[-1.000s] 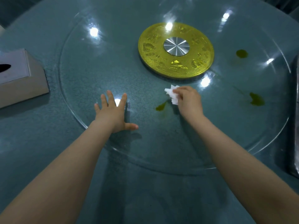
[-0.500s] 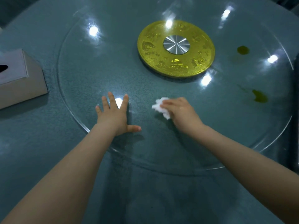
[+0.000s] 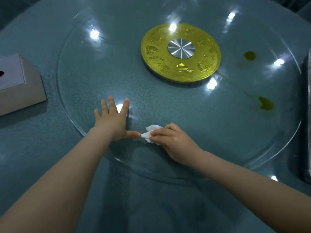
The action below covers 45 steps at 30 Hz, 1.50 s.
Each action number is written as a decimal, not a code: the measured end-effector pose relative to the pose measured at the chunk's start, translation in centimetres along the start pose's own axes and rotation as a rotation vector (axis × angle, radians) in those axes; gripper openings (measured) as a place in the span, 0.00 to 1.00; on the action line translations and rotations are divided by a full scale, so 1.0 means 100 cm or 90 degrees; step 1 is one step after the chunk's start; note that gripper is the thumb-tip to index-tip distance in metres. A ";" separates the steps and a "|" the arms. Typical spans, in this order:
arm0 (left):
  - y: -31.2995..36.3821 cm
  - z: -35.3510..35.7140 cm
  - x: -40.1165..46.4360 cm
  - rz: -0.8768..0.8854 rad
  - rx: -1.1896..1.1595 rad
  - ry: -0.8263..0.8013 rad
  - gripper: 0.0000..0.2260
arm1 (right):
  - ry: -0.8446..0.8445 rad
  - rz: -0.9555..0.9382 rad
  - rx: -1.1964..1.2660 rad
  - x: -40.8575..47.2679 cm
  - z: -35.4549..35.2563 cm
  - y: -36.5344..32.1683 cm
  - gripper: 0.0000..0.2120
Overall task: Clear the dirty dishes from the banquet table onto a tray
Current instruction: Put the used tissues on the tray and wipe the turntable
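Pinching the crumpled white tissue (image 3: 152, 133) in our right hand's fingers (image 3: 161, 132), we keep the left hand (image 3: 111, 121) flat, fingers spread, steadying the round glass turntable (image 3: 202, 148) on the table; two green smears (image 3: 265, 105) lie well apart, needing firm inward strokes.

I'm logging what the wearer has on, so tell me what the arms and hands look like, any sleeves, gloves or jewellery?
Both forearms are bare, with no sleeves in view. The left hand and right hand wear no gloves, and no rings, watch or bracelets show.
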<state>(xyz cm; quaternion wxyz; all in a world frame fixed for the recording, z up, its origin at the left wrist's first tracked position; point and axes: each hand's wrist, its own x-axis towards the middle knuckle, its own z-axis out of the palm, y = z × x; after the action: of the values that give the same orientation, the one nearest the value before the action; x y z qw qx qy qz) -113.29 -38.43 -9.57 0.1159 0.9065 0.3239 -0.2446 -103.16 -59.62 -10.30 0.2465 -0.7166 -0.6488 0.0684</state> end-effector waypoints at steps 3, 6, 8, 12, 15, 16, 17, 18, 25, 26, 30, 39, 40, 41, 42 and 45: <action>-0.006 -0.002 0.003 0.008 0.006 0.006 0.58 | -0.043 -0.010 -0.024 0.023 -0.007 0.021 0.15; -0.014 -0.004 0.007 0.016 0.009 0.011 0.58 | 0.030 0.132 -0.064 0.058 -0.024 0.060 0.15; -0.019 -0.005 0.010 0.021 0.010 0.012 0.58 | 0.112 0.308 -0.083 0.079 -0.035 0.086 0.14; -0.033 -0.008 0.018 0.033 -0.006 0.023 0.58 | 0.126 0.414 -0.118 0.113 -0.017 0.084 0.16; -0.045 -0.012 0.023 0.047 -0.021 0.053 0.58 | 0.076 0.295 -0.093 0.129 0.008 0.047 0.18; -0.049 -0.015 0.025 0.052 -0.028 0.065 0.57 | 0.051 0.247 -0.079 0.131 0.015 0.033 0.17; -0.053 -0.017 0.025 0.059 -0.045 0.080 0.55 | 0.027 0.203 -0.069 0.131 0.023 0.019 0.15; -0.058 -0.018 0.024 0.068 -0.086 0.101 0.52 | 0.009 0.163 -0.057 0.129 0.029 0.006 0.13; -0.088 -0.012 -0.007 0.044 -0.489 0.297 0.25 | -0.095 0.091 -0.029 0.108 0.036 -0.027 0.19; -0.086 -0.009 -0.013 0.027 -0.493 0.313 0.24 | -0.120 0.087 -0.035 0.104 0.032 -0.029 0.19; -0.060 0.006 -0.033 0.011 -0.443 0.307 0.25 | -0.165 0.065 -0.043 0.068 0.016 -0.033 0.20; 0.041 0.039 -0.056 -0.014 -0.293 0.179 0.40 | 0.053 0.142 -0.081 -0.071 -0.053 0.008 0.22; 0.042 0.038 -0.054 -0.016 -0.287 0.168 0.41 | 0.072 0.184 -0.075 -0.083 -0.060 0.016 0.21; 0.042 0.037 -0.054 -0.016 -0.280 0.156 0.41 | 0.092 0.256 -0.044 -0.093 -0.065 0.023 0.20; 0.043 0.037 -0.055 -0.017 -0.272 0.146 0.42 | 0.110 0.368 0.016 -0.104 -0.071 0.029 0.18; 0.045 0.041 -0.057 -0.027 -0.254 0.138 0.42 | 0.192 0.671 0.310 -0.130 -0.086 0.039 0.14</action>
<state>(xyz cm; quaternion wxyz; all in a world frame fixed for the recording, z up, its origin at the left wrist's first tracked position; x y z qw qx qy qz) -115.70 -46.43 -9.84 0.2522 0.8797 0.3953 -0.0791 -98.05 -74.52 -7.44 0.4261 -0.8664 -0.1297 0.2259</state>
